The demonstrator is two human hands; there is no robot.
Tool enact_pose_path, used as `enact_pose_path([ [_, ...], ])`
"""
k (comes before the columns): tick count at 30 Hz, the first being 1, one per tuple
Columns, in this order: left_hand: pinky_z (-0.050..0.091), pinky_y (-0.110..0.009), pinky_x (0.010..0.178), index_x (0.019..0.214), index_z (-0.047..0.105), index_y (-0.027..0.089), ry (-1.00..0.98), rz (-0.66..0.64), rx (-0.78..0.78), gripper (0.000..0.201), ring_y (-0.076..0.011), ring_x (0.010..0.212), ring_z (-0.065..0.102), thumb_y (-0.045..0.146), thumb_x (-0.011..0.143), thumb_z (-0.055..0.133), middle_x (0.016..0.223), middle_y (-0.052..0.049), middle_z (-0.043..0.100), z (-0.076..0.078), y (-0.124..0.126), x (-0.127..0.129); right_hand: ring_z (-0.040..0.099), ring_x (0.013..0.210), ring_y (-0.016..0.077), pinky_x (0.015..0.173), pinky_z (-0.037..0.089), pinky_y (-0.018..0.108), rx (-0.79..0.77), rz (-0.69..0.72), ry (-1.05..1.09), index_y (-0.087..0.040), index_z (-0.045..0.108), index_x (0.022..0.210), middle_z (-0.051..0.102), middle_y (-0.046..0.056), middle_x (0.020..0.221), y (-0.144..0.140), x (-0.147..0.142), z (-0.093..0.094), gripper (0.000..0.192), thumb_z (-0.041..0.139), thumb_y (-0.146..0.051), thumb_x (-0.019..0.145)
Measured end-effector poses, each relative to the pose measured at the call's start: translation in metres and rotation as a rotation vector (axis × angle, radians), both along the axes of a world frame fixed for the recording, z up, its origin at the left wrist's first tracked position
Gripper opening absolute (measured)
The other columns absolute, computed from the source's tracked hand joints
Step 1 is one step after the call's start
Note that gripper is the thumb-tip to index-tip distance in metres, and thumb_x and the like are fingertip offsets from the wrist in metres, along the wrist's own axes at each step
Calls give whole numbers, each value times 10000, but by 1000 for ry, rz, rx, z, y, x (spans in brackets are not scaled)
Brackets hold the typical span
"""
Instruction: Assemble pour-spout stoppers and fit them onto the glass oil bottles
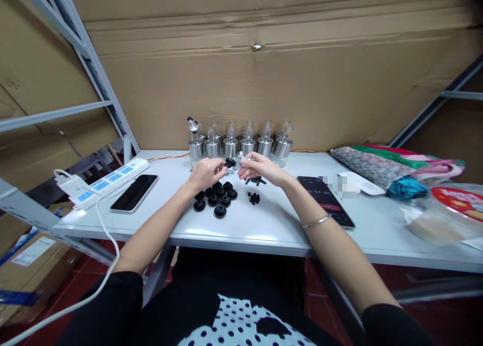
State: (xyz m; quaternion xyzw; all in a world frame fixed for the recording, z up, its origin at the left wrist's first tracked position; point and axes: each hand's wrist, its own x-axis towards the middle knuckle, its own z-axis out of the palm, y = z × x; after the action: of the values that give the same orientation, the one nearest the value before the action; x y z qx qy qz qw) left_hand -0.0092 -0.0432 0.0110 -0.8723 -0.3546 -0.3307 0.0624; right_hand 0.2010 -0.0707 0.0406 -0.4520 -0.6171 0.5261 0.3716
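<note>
Black garment with polka-dot panel [236, 320], foremost. Black flanged stopper [230, 162] at the fingertips of the left hand [207, 175], pinched narrowly; right hand [263, 167] just beside, half-curled, contents indiscernible.

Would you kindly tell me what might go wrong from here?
The left hand holds a small black cap, which might slip and drop. The bottles stand close together just beyond the right hand, so a knock could tip one. The white cable hangs off the table near the left forearm and might snag.
</note>
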Motion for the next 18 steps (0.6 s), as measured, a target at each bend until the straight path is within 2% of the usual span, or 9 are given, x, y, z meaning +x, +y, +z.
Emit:
enact_pose_path([
  [6, 424, -254, 662, 836, 603, 170, 54, -86, -30, 164, -136, 639, 581, 270, 852, 475, 695, -15, 655, -1, -4, 4, 589, 498, 112, 608, 495, 267, -4, -63, 96, -223, 386, 876, 584, -56, 562, 4, -3, -2, 112, 481, -283, 878],
  [9, 425, -254, 665, 843, 600, 171, 66, -99, -33, 159, -136, 648, 584, 267, 856, 474, 711, -17, 661, -1, -6, 5, 602, 638, 115, 648, 470, 251, 29, -103, 99, -206, 458, 823, 616, -18, 677, 6, -3, -4, 176, 545, -359, 826],
  [12, 425, -257, 673, 848, 597, 166, 70, -106, -27, 158, -136, 649, 583, 262, 860, 472, 722, -21, 664, -1, -6, 6, 549, 795, 122, 658, 424, 225, 161, -218, 71, -188, 542, 773, 614, 4, 830, 10, 0, -7, 274, 637, -441, 727],
  [15, 424, -256, 669, 853, 598, 163, 68, -105, -28, 153, -138, 651, 582, 257, 857, 477, 721, -20, 664, -2, -6, 6, 463, 690, 105, 577, 356, 219, 252, -313, 94, -173, 576, 708, 540, -8, 717, 16, 5, -11, 349, 680, -502, 655],
  [18, 425, -253, 669, 858, 599, 162, 64, -111, -26, 144, -135, 648, 580, 250, 853, 486, 714, -15, 661, -2, -5, 6, 364, 552, 69, 504, 285, 219, 209, -316, 226, -166, 540, 671, 446, -40, 597, 20, 7, -13, 406, 743, -505, 577],
])
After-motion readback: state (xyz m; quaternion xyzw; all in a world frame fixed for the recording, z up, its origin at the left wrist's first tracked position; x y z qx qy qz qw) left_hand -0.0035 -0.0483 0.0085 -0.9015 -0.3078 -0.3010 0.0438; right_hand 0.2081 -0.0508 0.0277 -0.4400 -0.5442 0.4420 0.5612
